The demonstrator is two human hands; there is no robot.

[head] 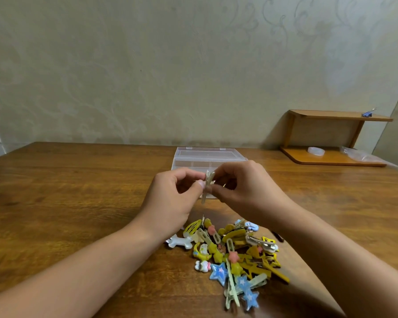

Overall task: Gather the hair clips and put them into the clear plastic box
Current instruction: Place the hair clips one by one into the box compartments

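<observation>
A pile of hair clips (233, 253), mostly yellow with blue stars and white pieces, lies on the wooden table (67, 191) near me. Behind it stands the clear plastic box (193, 160) with its lid open; my hands hide its front part. Above the table, in front of the box, my left hand (172, 200) and my right hand (246, 187) both pinch one pale cream hair clip (207, 184), which stands nearly upright between my fingertips.
A small wooden shelf unit (331, 138) stands at the back right of the table, with a clear round object (316, 151) and a plastic bag (359, 154) on its lower board. A patterned wall runs behind the table.
</observation>
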